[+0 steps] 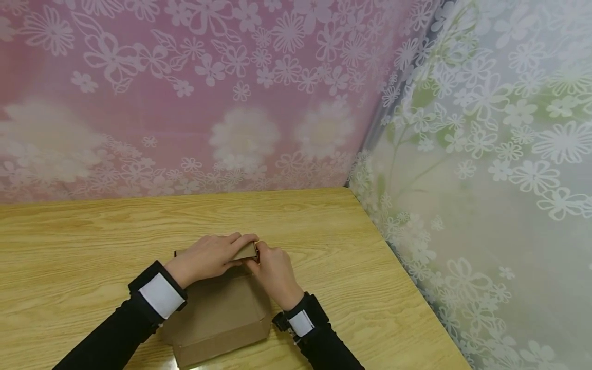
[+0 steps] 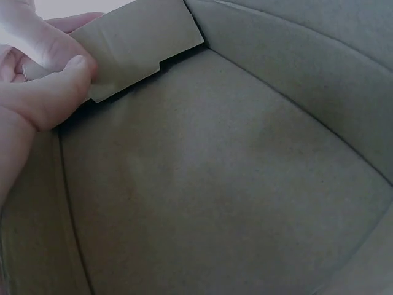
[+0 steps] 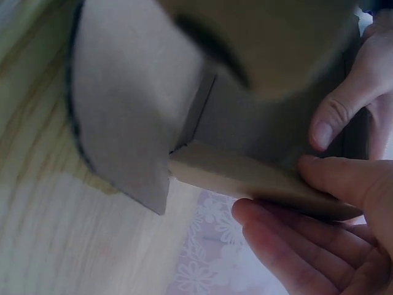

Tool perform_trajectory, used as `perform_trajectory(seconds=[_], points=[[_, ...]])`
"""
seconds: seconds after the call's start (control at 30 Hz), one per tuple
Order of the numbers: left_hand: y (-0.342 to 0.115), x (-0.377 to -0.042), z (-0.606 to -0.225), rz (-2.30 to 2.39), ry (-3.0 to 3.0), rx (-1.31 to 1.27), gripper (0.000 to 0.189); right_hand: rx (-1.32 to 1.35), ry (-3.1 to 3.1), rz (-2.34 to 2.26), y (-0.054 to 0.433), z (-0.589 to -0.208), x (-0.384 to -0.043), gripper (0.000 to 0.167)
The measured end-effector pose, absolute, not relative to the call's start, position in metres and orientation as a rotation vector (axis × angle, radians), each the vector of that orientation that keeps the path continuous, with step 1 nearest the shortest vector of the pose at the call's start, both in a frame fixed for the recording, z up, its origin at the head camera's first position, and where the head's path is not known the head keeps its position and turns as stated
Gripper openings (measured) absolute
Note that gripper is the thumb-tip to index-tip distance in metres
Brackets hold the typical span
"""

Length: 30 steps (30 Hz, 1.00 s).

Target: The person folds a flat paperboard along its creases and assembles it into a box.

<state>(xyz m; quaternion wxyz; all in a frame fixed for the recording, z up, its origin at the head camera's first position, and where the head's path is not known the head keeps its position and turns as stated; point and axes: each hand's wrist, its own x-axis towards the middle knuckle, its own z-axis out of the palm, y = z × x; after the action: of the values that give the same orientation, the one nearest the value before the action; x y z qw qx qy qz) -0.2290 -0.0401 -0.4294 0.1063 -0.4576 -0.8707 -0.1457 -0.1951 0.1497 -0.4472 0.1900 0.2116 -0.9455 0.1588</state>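
Note:
A brown cardboard box [image 1: 224,306], partly folded up, lies on the table in front of me. My left hand [image 1: 208,257] reaches over its far wall [image 1: 245,252], fingers on the outer side and thumb on the near side. At the right end of that wall, my right hand [image 1: 277,272] pinches the cardboard between thumb and fingers. The right wrist view shows the pinched folded edge [image 3: 245,175], with the left thumb [image 3: 338,117] close by inside the box. A notched flap [image 2: 138,52] stands over the box floor [image 2: 227,160] in the left wrist view.
The wood-grain table [image 1: 370,288] runs back to a pink flowered curtain [image 1: 185,113]. Along its right edge hangs a pale floral curtain [image 1: 485,205]. A side flap [image 3: 123,110] of the box sticks outward over the table.

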Motion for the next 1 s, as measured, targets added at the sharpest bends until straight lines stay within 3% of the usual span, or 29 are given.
perform_trajectory(seconds=[0.7, 1.0], points=[[-0.040, -0.228, -0.430, -0.443, -2.569, -1.333, 0.051, 0.364, -2.740, 0.233, 0.135, -0.457, -0.206, 0.014], [-0.039, -0.227, -0.431, -0.413, -2.574, -1.312, 0.049, 0.320, -2.720, 0.175, 0.133, -0.458, -0.207, 0.020]])
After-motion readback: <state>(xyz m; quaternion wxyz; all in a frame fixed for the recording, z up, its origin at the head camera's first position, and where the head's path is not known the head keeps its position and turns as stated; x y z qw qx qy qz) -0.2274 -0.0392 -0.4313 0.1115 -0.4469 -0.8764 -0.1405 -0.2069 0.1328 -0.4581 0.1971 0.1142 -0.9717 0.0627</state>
